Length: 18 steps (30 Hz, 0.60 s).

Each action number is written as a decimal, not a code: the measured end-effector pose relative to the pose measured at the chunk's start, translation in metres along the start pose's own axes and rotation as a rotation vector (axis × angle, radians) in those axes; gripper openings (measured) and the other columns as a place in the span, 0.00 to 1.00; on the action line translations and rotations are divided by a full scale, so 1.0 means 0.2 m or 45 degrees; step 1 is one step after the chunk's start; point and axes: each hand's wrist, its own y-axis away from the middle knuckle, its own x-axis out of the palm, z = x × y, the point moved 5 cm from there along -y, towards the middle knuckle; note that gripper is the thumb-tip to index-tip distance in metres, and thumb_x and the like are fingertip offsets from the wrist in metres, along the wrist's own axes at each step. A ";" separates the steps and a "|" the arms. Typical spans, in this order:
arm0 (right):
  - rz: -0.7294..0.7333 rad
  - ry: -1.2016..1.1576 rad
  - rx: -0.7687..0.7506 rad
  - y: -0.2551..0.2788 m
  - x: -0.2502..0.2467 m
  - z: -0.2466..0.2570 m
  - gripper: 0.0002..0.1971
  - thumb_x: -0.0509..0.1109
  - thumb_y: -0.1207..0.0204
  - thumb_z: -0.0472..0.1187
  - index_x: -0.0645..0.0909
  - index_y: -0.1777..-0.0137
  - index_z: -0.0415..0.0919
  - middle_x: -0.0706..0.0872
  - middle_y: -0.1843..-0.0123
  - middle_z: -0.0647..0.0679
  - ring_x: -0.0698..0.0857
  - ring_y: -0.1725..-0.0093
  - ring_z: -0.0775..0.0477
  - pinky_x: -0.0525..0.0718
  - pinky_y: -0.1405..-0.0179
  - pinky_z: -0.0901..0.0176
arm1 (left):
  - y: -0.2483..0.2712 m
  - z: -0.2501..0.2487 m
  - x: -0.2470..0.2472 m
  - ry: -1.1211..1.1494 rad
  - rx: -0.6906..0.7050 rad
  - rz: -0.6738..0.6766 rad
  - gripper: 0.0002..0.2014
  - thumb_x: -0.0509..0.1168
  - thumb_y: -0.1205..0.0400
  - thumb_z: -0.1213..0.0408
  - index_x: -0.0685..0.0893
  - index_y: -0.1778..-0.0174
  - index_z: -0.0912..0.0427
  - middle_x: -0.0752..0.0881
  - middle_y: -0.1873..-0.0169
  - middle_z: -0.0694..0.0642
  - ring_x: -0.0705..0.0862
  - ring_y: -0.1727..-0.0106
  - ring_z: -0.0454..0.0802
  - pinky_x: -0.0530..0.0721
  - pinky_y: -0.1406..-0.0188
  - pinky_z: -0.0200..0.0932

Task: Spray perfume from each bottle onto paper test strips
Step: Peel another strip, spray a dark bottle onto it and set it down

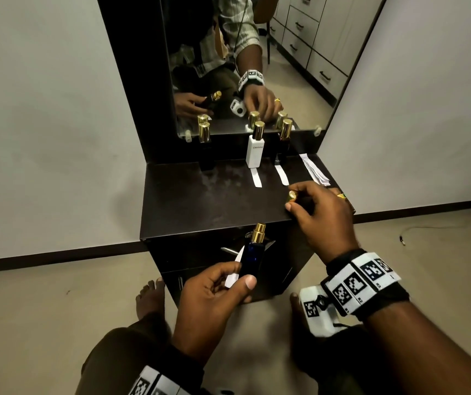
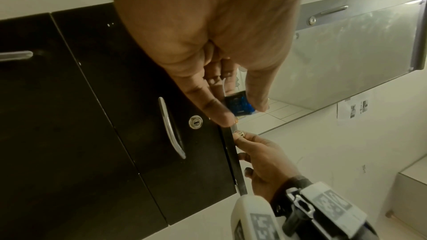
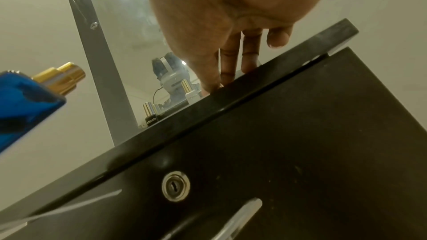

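Observation:
My left hand grips a dark blue perfume bottle below the table's front edge, its gold sprayer uncapped and pointing up. A white paper strip is held behind the bottle in the same hand. In the left wrist view the blue bottle shows between thumb and fingers. My right hand pinches the gold cap at the tabletop's front right. A black bottle, a white bottle and another dark bottle stand capped at the back. Two strips lie before them.
A stack of spare strips lies at the back right of the dark tabletop. A mirror rises behind the bottles. The cabinet front below has a metal handle and lock. My bare feet rest on the floor beside it.

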 end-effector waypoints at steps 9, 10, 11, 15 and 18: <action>-0.059 -0.239 0.071 0.11 -0.10 0.01 0.21 0.78 0.23 0.44 0.84 0.30 0.47 0.90 0.39 0.51 0.85 0.39 0.53 0.86 0.36 0.51 | 0.01 -0.02 0.00 0.025 0.014 0.047 0.09 0.71 0.26 0.58 0.92 0.52 0.47 0.93 0.58 0.56 0.92 0.61 0.53 0.92 0.58 0.46; -0.074 -0.345 0.062 0.16 -0.12 0.03 0.18 0.76 0.21 0.42 0.85 0.32 0.47 0.91 0.42 0.52 0.87 0.41 0.53 0.87 0.39 0.52 | 0.00 -0.02 0.01 0.053 -0.001 0.079 0.07 0.71 0.24 0.59 0.93 0.53 0.47 0.93 0.58 0.58 0.91 0.61 0.54 0.92 0.58 0.46; -0.039 -0.503 0.060 0.22 -0.13 0.05 0.16 0.75 0.20 0.38 0.86 0.33 0.45 0.92 0.44 0.52 0.89 0.43 0.54 0.88 0.41 0.55 | 0.00 -0.02 0.01 0.095 -0.022 0.127 0.06 0.73 0.22 0.61 0.93 0.53 0.49 0.93 0.58 0.61 0.91 0.61 0.54 0.91 0.59 0.44; 0.454 -1.205 0.130 0.44 -0.03 0.18 0.18 0.70 0.19 0.33 0.82 0.29 0.38 0.93 0.39 0.45 0.90 0.37 0.47 0.87 0.38 0.59 | 0.02 0.01 0.07 0.444 -0.222 0.453 0.19 0.76 0.27 0.51 0.92 0.50 0.63 0.91 0.60 0.63 0.89 0.61 0.52 0.88 0.62 0.41; 0.651 -1.404 0.176 0.53 0.04 0.19 0.18 0.68 0.18 0.40 0.84 0.29 0.47 0.90 0.34 0.42 0.85 0.40 0.19 0.87 0.42 0.44 | 0.05 0.01 0.09 0.583 -0.291 0.563 0.25 0.79 0.31 0.46 0.91 0.50 0.64 0.90 0.60 0.64 0.88 0.62 0.51 0.87 0.62 0.41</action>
